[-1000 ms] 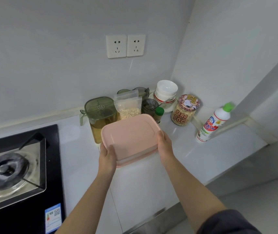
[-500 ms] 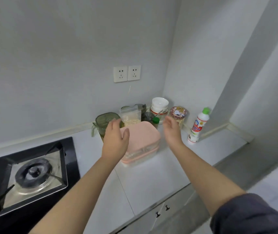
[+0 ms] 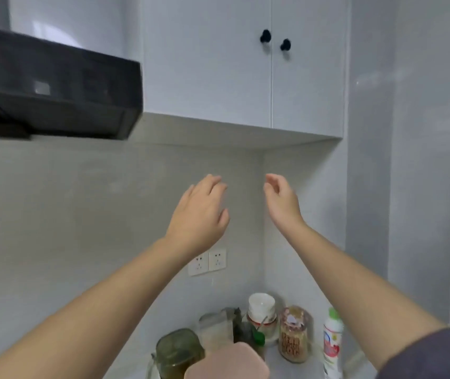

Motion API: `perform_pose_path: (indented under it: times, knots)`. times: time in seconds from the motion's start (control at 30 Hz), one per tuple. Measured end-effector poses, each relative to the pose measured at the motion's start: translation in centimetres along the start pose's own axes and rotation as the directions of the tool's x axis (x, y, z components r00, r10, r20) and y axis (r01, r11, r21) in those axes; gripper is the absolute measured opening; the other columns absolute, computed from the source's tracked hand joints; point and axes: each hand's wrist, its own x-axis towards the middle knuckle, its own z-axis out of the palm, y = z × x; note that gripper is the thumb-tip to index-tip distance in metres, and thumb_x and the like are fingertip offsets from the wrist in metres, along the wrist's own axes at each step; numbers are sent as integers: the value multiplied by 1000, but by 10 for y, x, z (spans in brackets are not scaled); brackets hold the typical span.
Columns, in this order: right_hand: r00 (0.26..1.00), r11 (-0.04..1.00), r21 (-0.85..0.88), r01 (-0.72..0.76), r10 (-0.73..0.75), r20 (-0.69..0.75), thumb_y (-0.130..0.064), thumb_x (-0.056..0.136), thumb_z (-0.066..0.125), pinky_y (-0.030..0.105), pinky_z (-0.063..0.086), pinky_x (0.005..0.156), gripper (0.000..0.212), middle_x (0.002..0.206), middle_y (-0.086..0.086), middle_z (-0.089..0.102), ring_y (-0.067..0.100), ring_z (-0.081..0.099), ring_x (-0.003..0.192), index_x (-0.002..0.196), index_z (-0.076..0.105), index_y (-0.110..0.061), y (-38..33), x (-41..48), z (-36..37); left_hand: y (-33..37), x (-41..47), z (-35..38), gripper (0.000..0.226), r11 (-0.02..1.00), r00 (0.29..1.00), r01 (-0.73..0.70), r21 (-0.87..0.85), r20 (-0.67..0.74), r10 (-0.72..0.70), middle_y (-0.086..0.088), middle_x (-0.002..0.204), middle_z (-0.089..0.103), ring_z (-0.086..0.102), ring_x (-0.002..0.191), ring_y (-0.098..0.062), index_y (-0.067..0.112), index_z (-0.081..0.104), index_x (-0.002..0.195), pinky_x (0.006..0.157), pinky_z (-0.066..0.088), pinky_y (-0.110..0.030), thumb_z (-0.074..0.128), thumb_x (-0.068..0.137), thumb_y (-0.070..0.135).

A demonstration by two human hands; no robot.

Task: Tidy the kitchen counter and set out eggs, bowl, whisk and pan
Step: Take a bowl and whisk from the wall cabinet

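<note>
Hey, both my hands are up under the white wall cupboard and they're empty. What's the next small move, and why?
Probably lift the right hand to the round black knobs and pull a door of the white wall cupboard open. Both doors look closed, and the left hand and the right are empty and open below it, fingers pointing upward.

1. A white two-door wall cabinet (image 3: 212, 64) hung at 12 o'clock, with two black knobs (image 3: 265, 36) close together at the door seam.
2. A black range hood (image 3: 54, 91) jutted out at 10 o'clock.
3. A pale grey wall (image 3: 54, 203) filled the middle, with a white double socket (image 3: 207, 262) towards 6 o'clock.
4. A glossy white pillar (image 3: 368, 160) stood at 3 o'clock.
</note>
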Motion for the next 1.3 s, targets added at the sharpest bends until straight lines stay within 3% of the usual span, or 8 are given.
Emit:
perform_pose_path:
  times: [0.1,0.17,0.27,0.47,0.63,0.93,1.2,1.3]
  knots:
    - [994,993,-52,106,-107,-27,-10,96,49,21,36,99,32,128,9,59,21,54,121,127,55,-6,-24,54,-6,-5,53,-17,48,991,994,-72,112,-70,80,-6,146,38,26,142,-22,9,44,136,115,21,-38,49,91,22]
    - [986,984,-81,161,-165,-40,-11,96,49,32,38,106,33,129,12,58,25,52,123,127,55,-5,-34,86,-9,-9,86,-21,42,970,981,-132,202,-115,157,-10,137,48,37,137,-26,5,52,127,109,31,-39,52,87,17]
    - [968,959,-161,232,-244,-62,-11,96,47,32,35,105,34,132,12,56,25,50,125,130,53,-5,-49,134,-13,-18,139,-25,34,928,955,-179,327,-170,244,-14,117,61,56,116,-32,2,62,107,92,47,-42,49,78,14]
    - [921,889,-294,350,-384,-66,-15,96,41,34,34,109,37,142,7,50,21,42,133,131,54,-10,-61,205,-24,-28,234,-32,36,845,928,-158,511,-216,304,-8,125,54,45,122,-26,8,53,121,102,30,-36,46,86,15]
    - [856,854,-317,413,-483,-184,-21,98,39,35,32,110,38,146,-4,45,16,36,135,130,58,-26,-53,227,-23,-11,305,-43,55,850,900,-20,527,-360,244,-6,130,49,43,119,-27,13,26,145,93,32,-35,42,93,20]
    - [770,807,-384,448,-567,-292,-30,91,35,35,29,100,44,143,-9,48,14,39,128,127,59,-34,-36,233,-7,17,387,-51,21,868,898,121,481,-426,111,-9,109,51,46,78,-27,15,50,114,67,31,-33,45,93,17]
    - [818,858,-308,411,-496,-290,-41,91,36,32,28,96,40,139,-11,50,14,40,125,118,64,-34,-47,229,-9,24,392,-58,16,888,903,78,453,-410,130,-7,98,60,47,76,-28,15,53,100,63,32,-33,43,89,10]
    - [891,911,-163,379,-406,-201,-39,95,42,34,36,89,30,111,-10,58,14,49,106,84,69,-34,-65,224,-24,37,385,-69,15,933,905,61,354,-413,97,-5,97,60,50,78,-28,15,53,100,64,33,-32,43,89,14]
